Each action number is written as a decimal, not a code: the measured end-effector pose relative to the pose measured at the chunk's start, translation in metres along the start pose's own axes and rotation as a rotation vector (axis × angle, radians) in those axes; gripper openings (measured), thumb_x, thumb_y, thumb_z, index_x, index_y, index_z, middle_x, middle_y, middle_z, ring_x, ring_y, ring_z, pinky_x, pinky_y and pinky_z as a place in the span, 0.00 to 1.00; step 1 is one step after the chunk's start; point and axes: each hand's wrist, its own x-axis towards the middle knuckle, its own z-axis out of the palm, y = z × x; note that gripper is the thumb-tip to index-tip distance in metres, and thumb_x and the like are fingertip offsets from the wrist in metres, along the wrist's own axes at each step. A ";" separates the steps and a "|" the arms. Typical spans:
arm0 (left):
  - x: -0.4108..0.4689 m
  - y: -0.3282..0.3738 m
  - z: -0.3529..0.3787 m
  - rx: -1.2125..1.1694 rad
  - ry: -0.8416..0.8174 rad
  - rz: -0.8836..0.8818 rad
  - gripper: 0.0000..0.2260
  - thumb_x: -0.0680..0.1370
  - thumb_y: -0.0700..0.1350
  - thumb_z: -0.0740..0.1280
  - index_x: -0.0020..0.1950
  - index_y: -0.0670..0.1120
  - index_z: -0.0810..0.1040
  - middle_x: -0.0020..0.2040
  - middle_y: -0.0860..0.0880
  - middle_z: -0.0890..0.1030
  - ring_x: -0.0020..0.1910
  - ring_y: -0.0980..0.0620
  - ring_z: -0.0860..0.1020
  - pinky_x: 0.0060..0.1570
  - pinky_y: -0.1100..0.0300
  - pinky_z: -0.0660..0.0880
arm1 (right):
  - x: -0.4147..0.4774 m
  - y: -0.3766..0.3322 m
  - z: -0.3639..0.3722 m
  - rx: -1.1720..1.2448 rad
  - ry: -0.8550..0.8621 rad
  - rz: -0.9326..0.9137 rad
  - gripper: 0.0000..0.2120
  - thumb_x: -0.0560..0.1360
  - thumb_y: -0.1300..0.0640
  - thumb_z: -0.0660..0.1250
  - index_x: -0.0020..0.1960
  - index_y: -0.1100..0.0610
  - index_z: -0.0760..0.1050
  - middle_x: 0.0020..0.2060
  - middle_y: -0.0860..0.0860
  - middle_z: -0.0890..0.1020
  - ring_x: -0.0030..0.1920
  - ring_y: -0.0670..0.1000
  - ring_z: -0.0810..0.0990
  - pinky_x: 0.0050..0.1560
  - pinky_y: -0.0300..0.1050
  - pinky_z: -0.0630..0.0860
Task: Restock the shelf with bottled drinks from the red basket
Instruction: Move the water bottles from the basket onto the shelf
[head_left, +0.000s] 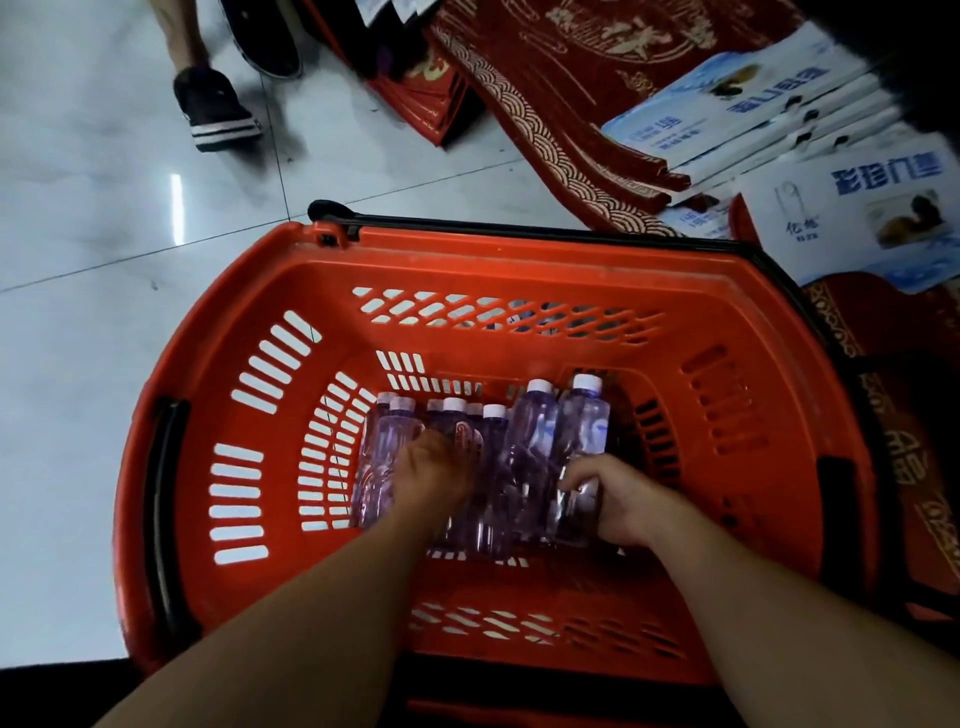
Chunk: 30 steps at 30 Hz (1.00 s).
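Several purple bottles (488, 467) lying flat on the floor of the red basket (260, 291), caps pointing far, long axes running near to far, straight ahead of both hands. Right hand (618, 499) curled around the rightmost bottle (584, 441) near its base, gripping it. Left hand (431, 473) pressed down among the left-centre bottles, fingers hidden, so grip impossible to tell. Both forearms stretched down and forward into the basket. No shelf in view.

Open-topped red basket (249, 291) leaves clear room above; purple bottles (535, 431) crowd its floor. Bare tile floor (104, 260) lies open at 9 o'clock; stacked red mats (561, 104) and white boxes (852, 208) block 2 o'clock.
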 end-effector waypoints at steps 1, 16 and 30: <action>-0.002 0.002 0.003 0.147 0.045 0.030 0.23 0.77 0.51 0.68 0.68 0.44 0.68 0.64 0.41 0.71 0.65 0.43 0.69 0.67 0.49 0.69 | -0.001 -0.001 0.005 0.011 -0.023 -0.010 0.13 0.57 0.68 0.67 0.40 0.60 0.80 0.37 0.57 0.84 0.36 0.57 0.84 0.42 0.48 0.80; -0.010 0.018 -0.031 -0.905 -0.362 -0.159 0.15 0.73 0.54 0.67 0.53 0.46 0.81 0.50 0.42 0.81 0.48 0.44 0.78 0.47 0.54 0.71 | -0.035 -0.028 0.035 -0.135 -0.192 -0.128 0.12 0.71 0.72 0.64 0.40 0.57 0.81 0.32 0.53 0.84 0.31 0.52 0.84 0.41 0.45 0.81; -0.153 0.119 -0.135 -1.119 -0.392 0.468 0.11 0.78 0.47 0.64 0.52 0.40 0.77 0.45 0.44 0.84 0.45 0.47 0.83 0.48 0.54 0.79 | -0.234 -0.049 0.032 -0.190 -0.100 -0.697 0.25 0.62 0.63 0.78 0.59 0.58 0.77 0.50 0.56 0.85 0.48 0.55 0.84 0.50 0.55 0.82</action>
